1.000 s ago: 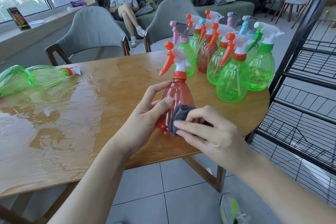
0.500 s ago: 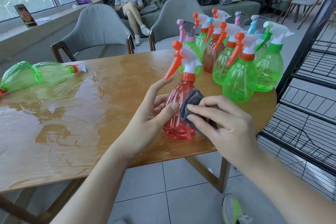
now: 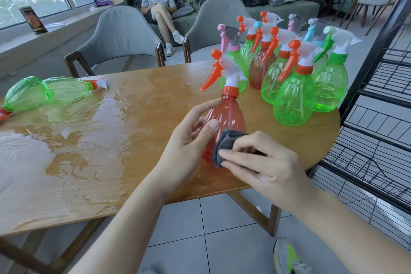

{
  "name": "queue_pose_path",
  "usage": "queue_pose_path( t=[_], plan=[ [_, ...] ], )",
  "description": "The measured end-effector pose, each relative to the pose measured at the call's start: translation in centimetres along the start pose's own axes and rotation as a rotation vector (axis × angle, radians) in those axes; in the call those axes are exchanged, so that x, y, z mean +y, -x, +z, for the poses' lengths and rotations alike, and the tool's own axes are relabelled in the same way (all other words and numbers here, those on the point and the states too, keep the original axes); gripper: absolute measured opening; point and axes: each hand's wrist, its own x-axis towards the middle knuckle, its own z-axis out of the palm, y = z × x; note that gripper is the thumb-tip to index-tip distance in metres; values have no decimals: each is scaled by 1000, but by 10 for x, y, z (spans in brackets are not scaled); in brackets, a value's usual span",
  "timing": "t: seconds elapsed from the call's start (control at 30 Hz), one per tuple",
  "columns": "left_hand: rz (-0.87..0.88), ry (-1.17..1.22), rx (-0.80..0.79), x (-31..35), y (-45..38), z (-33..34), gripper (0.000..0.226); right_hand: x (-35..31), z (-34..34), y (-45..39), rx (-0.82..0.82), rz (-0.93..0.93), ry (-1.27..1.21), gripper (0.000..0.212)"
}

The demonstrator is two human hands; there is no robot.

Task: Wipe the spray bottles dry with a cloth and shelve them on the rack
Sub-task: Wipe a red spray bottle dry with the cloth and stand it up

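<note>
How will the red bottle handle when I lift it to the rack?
The red spray bottle looks empty, so probably light. Its thin ribbed plastic may flex under the left hand. The table is wet, so unwiped parts could be slippery.

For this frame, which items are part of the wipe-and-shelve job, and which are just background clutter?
Job:
- red spray bottle, gripped by the left hand
- grey cloth, pressed on it by the right hand
- cluster of upright spray bottles
- green bottles lying on their sides
- black wire rack

Lying about:
- grey chairs
- card on the windowsill
</note>
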Motion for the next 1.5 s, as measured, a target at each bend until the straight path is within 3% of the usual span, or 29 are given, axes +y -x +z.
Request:
queue_pose_path(
  t=[0.17, 0.3, 0.57, 0.7, 0.83, 1.03, 1.27, 1.5],
  plan=[
    [-49, 25, -34, -3, -8, 1, 32, 2, 2, 4, -26, -104, 87, 14],
    [-75, 126, -57, -1, -10, 0, 35, 5, 1, 8, 5, -76, 59, 15],
    [-81, 166, -127, -5, -7, -7, 37, 5, -1, 1, 47, 69, -20, 20],
    [-51, 131, -167, -6, -4, -11, 40, 8, -6, -24, 184, 234, -27, 20],
    [-27, 90, -162, -7, -3, -15, 41, 10, -8, -33, 187, 381, -144, 20],
    [4, 126, -160, -7, -4, -17, 40, 2, -1, -14, 136, 237, -48, 19],
    [-14, 141, -189, -5, -3, -18, 38, 5, -4, -28, 173, 276, -53, 20],
    [-74, 307, -38, 0, -4, -14, 29, -2, -2, -10, 49, 79, 22, 13]
  ],
)
